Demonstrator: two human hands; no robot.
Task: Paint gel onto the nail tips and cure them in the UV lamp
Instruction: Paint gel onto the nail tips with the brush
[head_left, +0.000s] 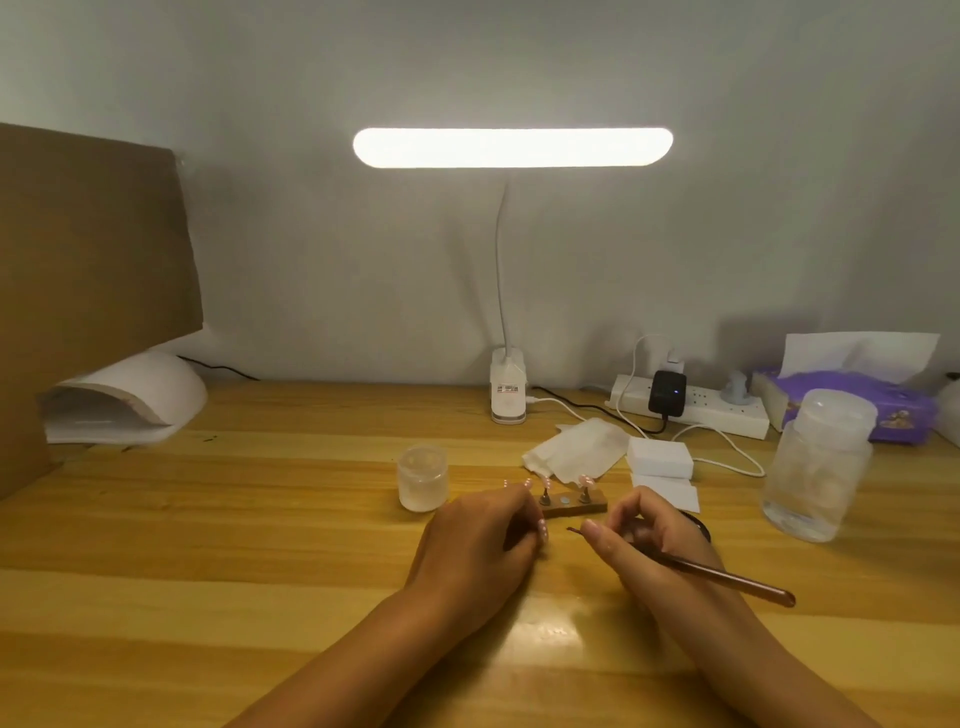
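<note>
1. Pinching a brush (727, 574) between thumb and fingers, the right hand (649, 535) holds it at a slant. The dark tip points left toward the other hand, and the brown handle trails off to the right and back toward the person, above the wooden table (208, 597).
2. Just left of the brush tip, the left hand (478, 540) has its fingers curled in and grips a pink nail tip (543, 532). The brush tip and this nail tip are near each other but not touching. The fingers hide whatever the nail tip is mounted on.
3. Just beyond both hands lies a small wooden holder (576, 508) with little upright stands. Two of the stands carry mounted tips (584, 480), also pink. More pink specks show over the left knuckles, and what they sit on cannot be told.
4. Beyond the left hand and a little to its left stands a small clear jar (422, 478).
5. Beyond the right hand lie a crumpled wipe (576, 454) and, just right of it, a stack of white pads (660, 457).
6. Well to the right of the grip stands a large clear bottle (815, 467) with a pale cap. A purple tissue box (852, 410) sits behind it.
7. Farther back, against the wall, are a white power strip (696, 413) and the base of a desk lamp (509, 397), whose lit bar glows high above.
8. Far to the left and well apart from both hands sits the white UV lamp (130, 400). It is partly covered by a leaning sheet of brown cardboard (88, 249).
</note>
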